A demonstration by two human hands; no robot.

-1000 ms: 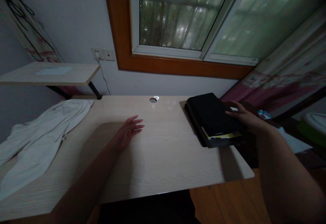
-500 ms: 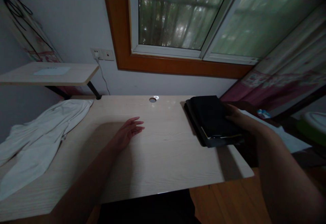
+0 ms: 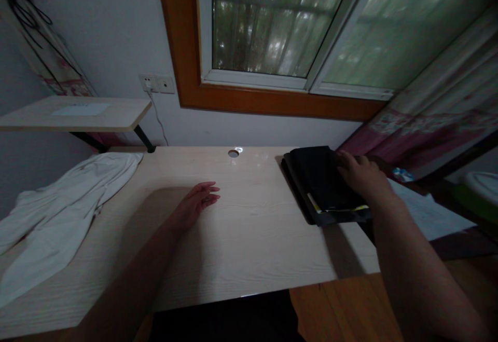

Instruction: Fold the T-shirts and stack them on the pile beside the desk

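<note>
Resting my right hand (image 3: 360,176) flat, fingers spread, on the black stack (image 3: 322,186) at the table's (image 3: 249,238) right edge; its long axis is running away toward the window. My left hand (image 3: 196,202) is lying open on pale woodgrain.

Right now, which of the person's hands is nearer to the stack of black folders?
The right hand rests on the black folders. The left hand lies flat on the desk, well to their left.
</note>
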